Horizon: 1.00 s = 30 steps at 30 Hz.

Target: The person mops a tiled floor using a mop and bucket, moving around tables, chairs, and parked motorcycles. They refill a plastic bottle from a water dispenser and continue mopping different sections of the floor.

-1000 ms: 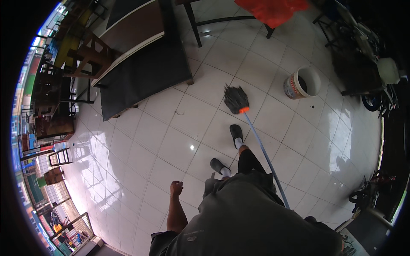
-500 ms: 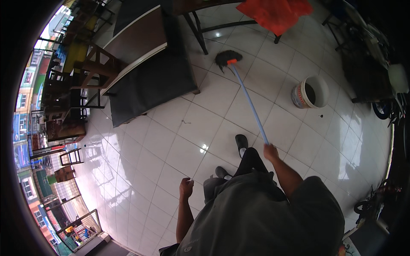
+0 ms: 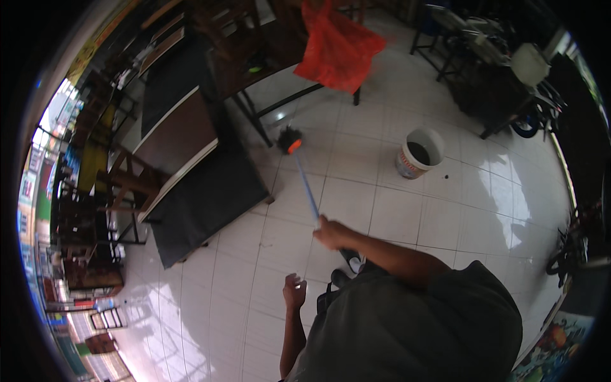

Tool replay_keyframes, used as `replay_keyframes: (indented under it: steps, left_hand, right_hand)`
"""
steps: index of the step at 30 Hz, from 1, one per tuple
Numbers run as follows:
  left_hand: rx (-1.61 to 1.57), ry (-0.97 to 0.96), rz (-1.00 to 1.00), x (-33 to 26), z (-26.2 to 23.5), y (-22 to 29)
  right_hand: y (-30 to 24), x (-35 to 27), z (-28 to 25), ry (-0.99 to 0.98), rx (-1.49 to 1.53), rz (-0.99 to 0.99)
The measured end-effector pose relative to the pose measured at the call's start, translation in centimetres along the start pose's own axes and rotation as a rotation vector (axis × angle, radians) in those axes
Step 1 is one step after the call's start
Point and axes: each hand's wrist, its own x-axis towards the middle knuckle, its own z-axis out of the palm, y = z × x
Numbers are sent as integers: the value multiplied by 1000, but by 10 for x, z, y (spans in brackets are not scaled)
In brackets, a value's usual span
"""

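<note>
My right hand [image 3: 332,233] is wrapped round the pale blue handle of a mop [image 3: 306,188], arm stretched forward. At the far end of the handle, an orange socket joins a dark, shaggy mop head [image 3: 289,137], which is on the tiled floor near a dark table leg. My left hand [image 3: 294,293] hangs free over the floor, fingers loosely bent and apart, with nothing seen in it. To the right of the mop stands a white bucket [image 3: 405,163] with something dark inside.
A red cloth or bag [image 3: 340,54] hangs from the far table. A low black platform [image 3: 210,210] lies to the left, with wooden chairs [image 3: 130,181] beyond it. Dark furniture and a motorbike wheel [image 3: 526,125] are at the far right. A small dark speck lies near the bucket.
My right hand has moved forward and left with the mop, whose head is now closer to the table leg. The view has also shifted. My left hand remains low and free.
</note>
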Motion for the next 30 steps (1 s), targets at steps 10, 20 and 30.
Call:
replay_keyframes:
  steps: [10, 20, 30]
  left_hand:
    - [-120, -170, 656, 56, 76, 182]
    - [-675, 459, 687, 50, -12, 243]
    - [-575, 924, 663, -40, 39, 388]
  right_hand:
    - [26, -184, -42, 137, 375, -319]
    - [302, -252, -150, 872, 914, 20]
    - [567, -346, -202, 696, 862, 443]
